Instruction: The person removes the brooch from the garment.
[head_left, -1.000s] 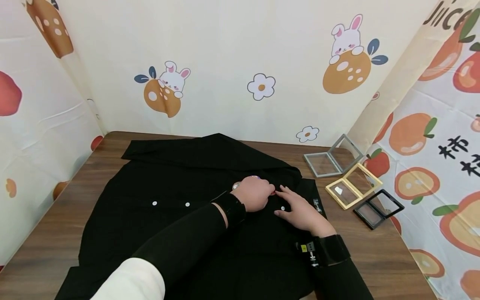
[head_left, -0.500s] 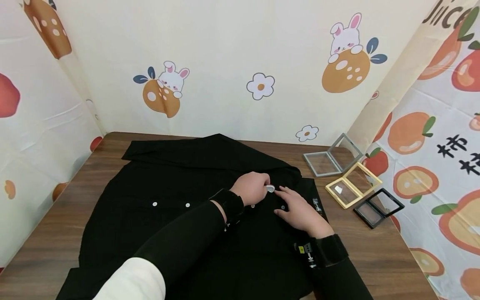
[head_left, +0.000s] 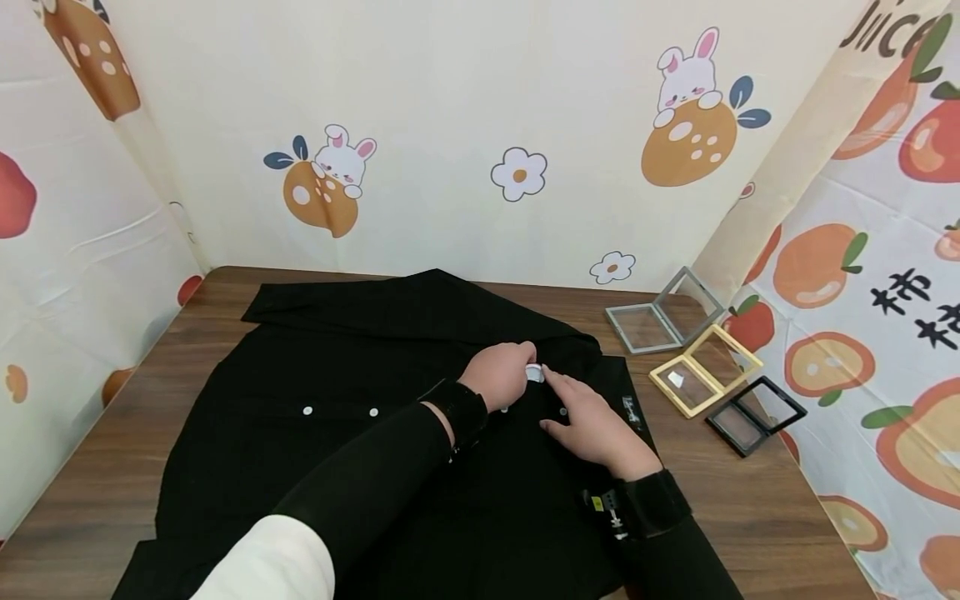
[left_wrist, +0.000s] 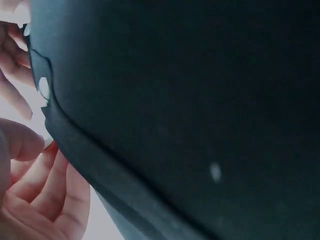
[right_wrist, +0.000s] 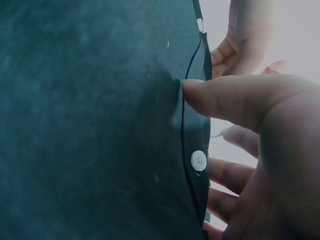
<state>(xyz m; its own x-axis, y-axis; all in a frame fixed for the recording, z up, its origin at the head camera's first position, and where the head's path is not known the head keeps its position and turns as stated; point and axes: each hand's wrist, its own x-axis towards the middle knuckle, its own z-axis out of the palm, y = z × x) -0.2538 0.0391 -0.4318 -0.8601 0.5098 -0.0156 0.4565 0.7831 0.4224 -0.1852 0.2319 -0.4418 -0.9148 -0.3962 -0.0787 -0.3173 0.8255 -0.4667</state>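
A black buttoned shirt lies spread on the wooden table, with white buttons along its front. My left hand pinches a small round white disc with a shiny rim, close over the shirt front. In the left wrist view its thumb and fingers meet on this disc, which is mostly hidden. My right hand lies over the cloth from the right, index fingertip right at the disc. Its thumb touches the button strip near a white button in the right wrist view.
Three open clear-windowed frame cases stand at the table's right: a grey one, a yellow one and a black one. Patterned cloth walls enclose the table at the back and sides.
The left hand has turned the disc so that its white side shows, after colourful and red bits showed a second ago. The right index fingertip has moved left and up to the disc.
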